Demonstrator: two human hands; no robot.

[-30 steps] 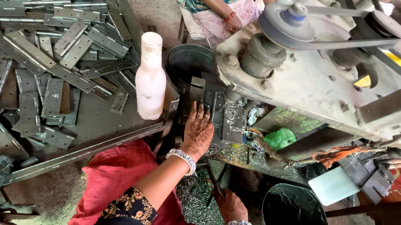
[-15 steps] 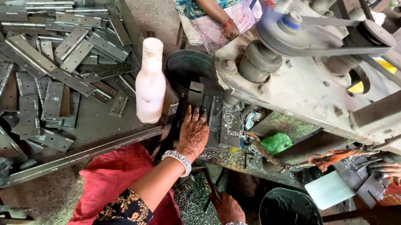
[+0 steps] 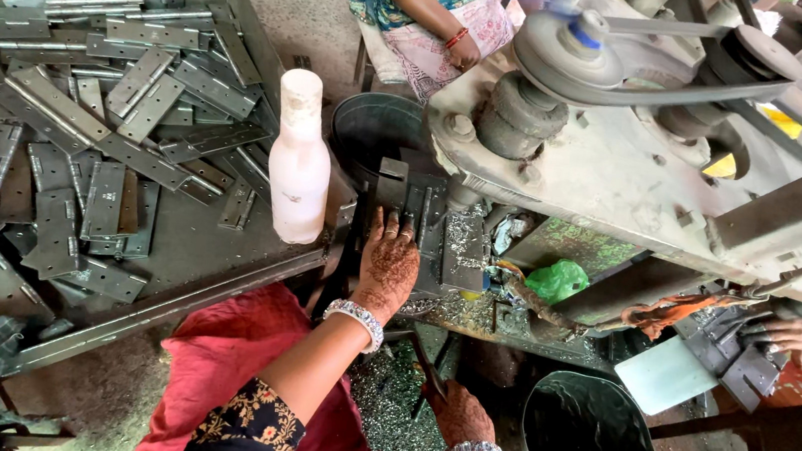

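The left hand lay flat, fingers spread narrowly, pressing a metal hinge on the press bed. A white bottle stood at its nine o'clock, beside the tray heaped with hinges. At five o'clock, low down, the right hand gripped a dark lever, near a black bucket.

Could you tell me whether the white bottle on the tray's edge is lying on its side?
No, the white bottle stands upright at the corner of the metal tray, beside the pile of hinges.
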